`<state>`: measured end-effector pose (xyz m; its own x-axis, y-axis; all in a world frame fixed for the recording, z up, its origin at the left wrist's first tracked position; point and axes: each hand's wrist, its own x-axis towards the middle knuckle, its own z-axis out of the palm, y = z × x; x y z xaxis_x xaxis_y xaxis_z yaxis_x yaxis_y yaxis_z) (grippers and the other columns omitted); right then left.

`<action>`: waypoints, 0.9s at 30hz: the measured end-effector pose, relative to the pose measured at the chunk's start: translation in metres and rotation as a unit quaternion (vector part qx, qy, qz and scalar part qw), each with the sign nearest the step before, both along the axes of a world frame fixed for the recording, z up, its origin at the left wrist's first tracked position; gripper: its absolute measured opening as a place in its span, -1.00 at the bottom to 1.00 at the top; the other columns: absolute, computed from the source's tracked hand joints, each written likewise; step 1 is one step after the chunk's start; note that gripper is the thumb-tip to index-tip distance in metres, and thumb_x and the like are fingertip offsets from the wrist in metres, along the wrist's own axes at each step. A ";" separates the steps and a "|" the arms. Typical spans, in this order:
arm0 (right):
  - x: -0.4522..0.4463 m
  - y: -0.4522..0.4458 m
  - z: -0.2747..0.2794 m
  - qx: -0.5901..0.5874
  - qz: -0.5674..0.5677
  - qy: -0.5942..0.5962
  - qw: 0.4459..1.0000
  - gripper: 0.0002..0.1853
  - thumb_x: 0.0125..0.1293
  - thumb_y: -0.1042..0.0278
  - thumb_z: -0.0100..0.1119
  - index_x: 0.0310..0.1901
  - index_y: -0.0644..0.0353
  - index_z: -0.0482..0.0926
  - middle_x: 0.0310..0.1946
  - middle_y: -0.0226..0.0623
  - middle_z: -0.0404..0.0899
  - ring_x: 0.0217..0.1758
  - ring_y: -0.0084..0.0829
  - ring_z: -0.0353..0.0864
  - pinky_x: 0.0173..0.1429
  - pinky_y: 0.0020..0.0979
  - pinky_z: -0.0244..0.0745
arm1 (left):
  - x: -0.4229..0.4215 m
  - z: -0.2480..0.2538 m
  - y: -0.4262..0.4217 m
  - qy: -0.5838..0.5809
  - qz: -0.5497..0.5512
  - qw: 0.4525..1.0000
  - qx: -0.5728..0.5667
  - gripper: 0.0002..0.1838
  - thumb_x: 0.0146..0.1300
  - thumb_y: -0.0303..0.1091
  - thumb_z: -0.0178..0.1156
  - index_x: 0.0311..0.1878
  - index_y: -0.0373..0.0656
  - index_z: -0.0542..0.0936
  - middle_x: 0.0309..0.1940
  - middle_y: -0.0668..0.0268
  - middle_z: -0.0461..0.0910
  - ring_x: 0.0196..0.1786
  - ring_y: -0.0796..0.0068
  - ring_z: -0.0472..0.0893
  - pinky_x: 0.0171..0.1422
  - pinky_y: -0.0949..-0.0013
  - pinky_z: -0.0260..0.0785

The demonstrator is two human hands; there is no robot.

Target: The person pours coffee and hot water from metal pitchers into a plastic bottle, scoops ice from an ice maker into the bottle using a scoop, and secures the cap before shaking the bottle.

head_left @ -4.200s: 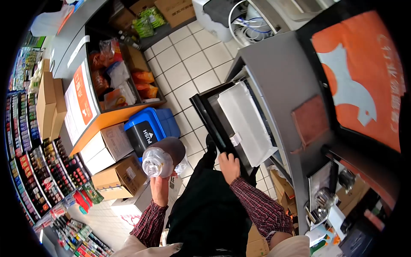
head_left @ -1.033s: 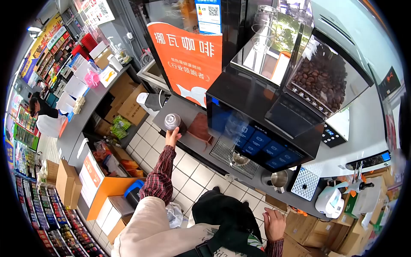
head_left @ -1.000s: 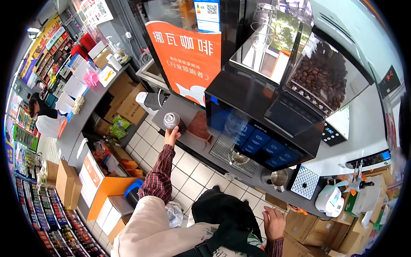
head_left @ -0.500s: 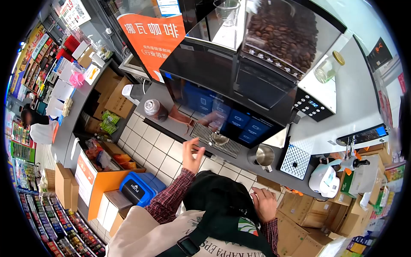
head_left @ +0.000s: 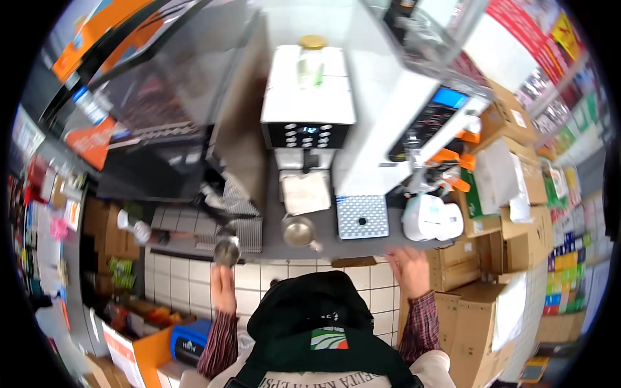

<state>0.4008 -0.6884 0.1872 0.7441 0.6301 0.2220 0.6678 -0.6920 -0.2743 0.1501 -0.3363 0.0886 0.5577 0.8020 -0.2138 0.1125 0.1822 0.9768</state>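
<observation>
Left hand (head_left: 223, 291), empty a moment ago, now grasps the small metal cup (head_left: 226, 251) at the drip grate's (head_left: 248, 234) front edge, taking it in hand; right hand (head_left: 409, 270), loosely spread, appears empty near the table (head_left: 326, 242).

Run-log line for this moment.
left hand: at metal cup, grip unclear | right hand: empty, near white appliance | steel pitcher: on counter

A blackish-green apron (head_left: 310, 301) is worn, marked with a small patch (head_left: 330, 339) of green, white and orange-red curves. By its dark straps (head_left: 391, 365) a cream top (head_left: 433, 368) is crossed, printed with dark capitals (only partly legible). The forearms are covered by dark red checked sleeves (head_left: 218, 346).
</observation>
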 end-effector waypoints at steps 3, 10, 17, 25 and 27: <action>0.046 -0.030 0.039 0.042 -0.091 -0.069 0.993 -0.67 0.25 0.41 0.25 0.07 0.14 0.59 -0.26 -0.17 0.57 -0.21 -0.14 0.58 -0.12 -0.18 0.45 | 0.019 0.057 -0.048 0.034 -0.146 0.986 0.079 -0.63 0.56 -0.12 -0.12 -0.40 -0.08 0.39 -0.60 0.51 0.26 -0.55 0.74 0.20 -0.47 0.56 0.02; 0.151 0.013 0.121 0.189 -0.049 -0.287 0.938 -0.40 0.22 0.48 0.29 0.33 0.02 0.44 0.24 -0.15 0.42 0.05 -0.23 0.59 0.05 -0.30 0.53 | 0.176 0.058 -0.158 -0.102 -0.333 0.928 -0.131 -0.67 0.57 -0.20 -0.14 -0.38 -0.10 0.34 -0.53 0.46 0.29 -0.49 0.66 0.28 -0.39 0.56 0.11; 0.185 0.029 0.120 0.174 -0.066 -0.351 0.918 -0.34 0.27 0.38 0.27 0.41 -0.08 0.34 0.25 -0.16 0.43 0.00 -0.25 0.58 -0.03 -0.27 0.49 | 0.244 0.082 -0.213 -0.124 -0.298 0.946 -0.033 -0.64 0.58 -0.15 -0.18 -0.33 -0.15 0.38 -0.52 0.48 0.26 -0.47 0.68 0.28 -0.34 0.55 0.17; 0.201 0.024 0.110 0.156 -0.043 -0.393 0.905 -0.27 0.23 0.39 0.29 0.45 -0.12 0.28 0.30 -0.18 0.40 -0.08 -0.30 0.59 -0.15 -0.31 0.50 | 0.256 0.075 -0.217 -0.129 -0.266 0.955 0.014 -0.65 0.57 -0.16 -0.18 -0.34 -0.15 0.37 -0.54 0.49 0.22 -0.47 0.67 0.26 -0.35 0.53 0.18; 0.201 0.022 0.112 0.153 -0.035 -0.397 0.904 -0.24 0.21 0.39 0.29 0.46 -0.16 0.27 0.31 -0.19 0.39 -0.14 -0.32 0.58 -0.17 -0.32 0.49 | 0.257 0.073 -0.216 -0.122 -0.264 0.956 0.022 -0.65 0.57 -0.16 -0.17 -0.34 -0.15 0.37 -0.54 0.49 0.22 -0.48 0.67 0.26 -0.35 0.53 0.18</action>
